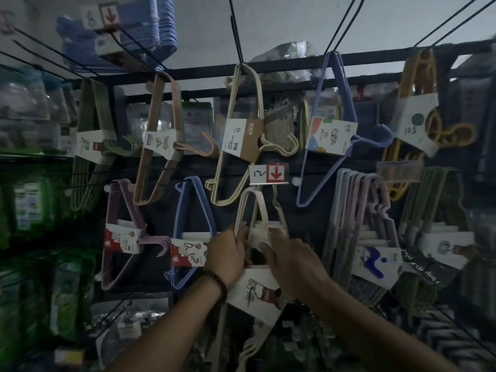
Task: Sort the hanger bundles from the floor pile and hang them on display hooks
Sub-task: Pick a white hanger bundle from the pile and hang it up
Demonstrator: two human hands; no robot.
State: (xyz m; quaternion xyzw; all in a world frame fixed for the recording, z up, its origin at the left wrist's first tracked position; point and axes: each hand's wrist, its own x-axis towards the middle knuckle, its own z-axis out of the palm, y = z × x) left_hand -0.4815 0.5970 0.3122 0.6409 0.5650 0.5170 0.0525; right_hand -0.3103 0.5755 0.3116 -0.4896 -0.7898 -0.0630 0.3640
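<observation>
Cream hanger bundle (240, 210) hangs by its top loop from a hook just under a price tag (268, 173) marked 12 with a red down arrow, in the lower row of a shop display wall. The bundle points down, its white paper label (256, 291) lies low between the two forearms, and its hooks trail off below, blurred.

The left hand (228, 253) grips the bundle's left side, fingers curled round the cream wires. A dark bead bracelet (218, 284) sits on that wrist. The right hand (292, 261) reaches in from the right; its thumb and forefinger are bent and pinch the pale band across the middle of the bundle, though motion blur softens the fingertips.

Just beside it on the left hangs a blue bundle (175, 224) with a red and white label, and further left a purple bundle (118, 210). To the right hangs a bundle of pastel hangers (351, 210) with a blue-splashed label, and past it a green one (429, 205).

The upper row hangs from a black rail (281, 63): a green bundle (88, 124), an orange-pink bundle (153, 135), another cream bundle (233, 108) straight above the price tag, a violet-blue bundle (322, 108) and a yellow bundle (418, 68) marked 10.5. Black wire hooks (236, 30) jut towards the camera.
</observation>
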